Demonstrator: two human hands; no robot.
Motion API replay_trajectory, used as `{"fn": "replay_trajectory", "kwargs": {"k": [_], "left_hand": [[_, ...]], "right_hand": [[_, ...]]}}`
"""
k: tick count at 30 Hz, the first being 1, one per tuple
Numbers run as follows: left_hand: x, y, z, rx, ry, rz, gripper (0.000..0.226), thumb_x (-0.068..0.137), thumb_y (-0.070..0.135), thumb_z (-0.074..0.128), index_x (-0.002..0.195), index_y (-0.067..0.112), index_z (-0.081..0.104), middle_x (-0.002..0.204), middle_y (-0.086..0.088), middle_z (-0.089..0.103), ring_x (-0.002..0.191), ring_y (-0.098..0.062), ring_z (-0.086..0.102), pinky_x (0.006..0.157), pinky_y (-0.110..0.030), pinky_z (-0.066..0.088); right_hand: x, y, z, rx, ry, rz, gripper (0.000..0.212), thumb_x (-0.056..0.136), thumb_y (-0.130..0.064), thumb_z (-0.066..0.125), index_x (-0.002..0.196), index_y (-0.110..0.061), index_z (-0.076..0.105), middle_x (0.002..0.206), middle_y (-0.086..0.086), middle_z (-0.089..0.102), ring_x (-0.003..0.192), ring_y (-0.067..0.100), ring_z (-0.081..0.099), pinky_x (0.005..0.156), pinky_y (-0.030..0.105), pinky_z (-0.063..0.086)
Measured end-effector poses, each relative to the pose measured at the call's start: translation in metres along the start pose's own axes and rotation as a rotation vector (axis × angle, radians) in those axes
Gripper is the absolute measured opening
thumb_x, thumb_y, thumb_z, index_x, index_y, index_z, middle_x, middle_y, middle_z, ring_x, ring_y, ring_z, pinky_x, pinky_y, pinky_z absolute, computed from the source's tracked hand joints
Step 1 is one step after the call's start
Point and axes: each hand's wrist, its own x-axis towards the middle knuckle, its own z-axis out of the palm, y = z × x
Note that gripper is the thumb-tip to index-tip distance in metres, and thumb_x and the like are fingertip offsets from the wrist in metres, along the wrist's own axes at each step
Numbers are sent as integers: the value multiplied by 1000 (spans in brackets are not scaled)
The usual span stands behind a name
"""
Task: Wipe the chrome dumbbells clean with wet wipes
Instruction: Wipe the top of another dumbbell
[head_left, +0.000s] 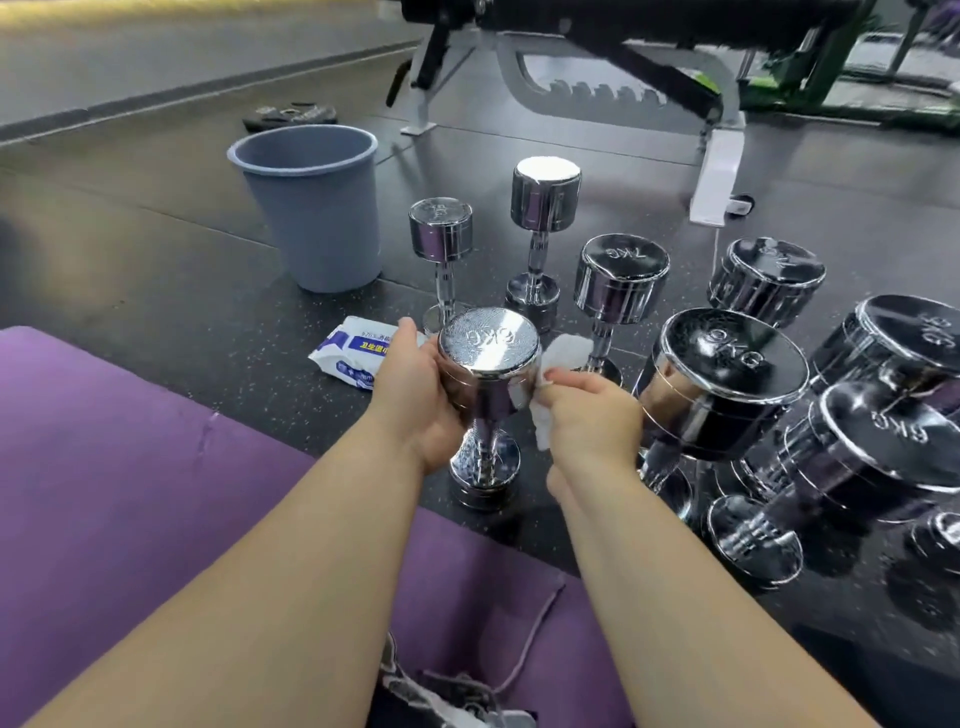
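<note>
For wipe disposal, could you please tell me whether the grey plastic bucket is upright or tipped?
Upright: the grey plastic bucket stands on its base, rim up.

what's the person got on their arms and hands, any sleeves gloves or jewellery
Nothing is worn that the view shows. The left forearm and right forearm are bare right to the frame edge, with no sleeve or cuff. The left hand and right hand are ungloved, and no watch, bracelet or ring shows on the sides in view.
</note>
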Motion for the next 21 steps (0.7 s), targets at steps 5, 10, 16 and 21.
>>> {"fn": "replay_trajectory", "kwargs": {"k": [5,10,16,21], "left_hand": [[-12,2,3,9,37,-12,69,102,57,13,133,11,55,120,-16,68,110,-32,66,89,-38,54],[-28,8,-4,30,78,-60,42,104,45,28,95,21,61,75,0,66,57,-15,58,53,-21,44],[-46,15,-13,186,62,-131,28,96,20,35,73,17,50,50,3,47,37,-8,38,36,-14,32],[-63,19,-4,197,114,-100,28,93,-6,45,106,17,54,69,-7,67,49,-13,58,45,-20,52]], "right_hand": [[-20,12,-6,-35,-109,-6,28,67,5,79,59,-20,70,63,-3,68,65,15,62,66,26,51],[-41,9,9,-278,-223,-332,18,67,-10,80,73,-26,79,72,-15,72,70,7,66,78,31,55],[-58,-10,36,-458,-322,-453,28,84,-13,61,102,-26,78,95,-2,76,94,16,67,83,26,52],[-54,-2,12,-353,-324,-385,27,78,-4,61,69,-28,65,70,-5,71,75,15,68,78,38,56]]}}
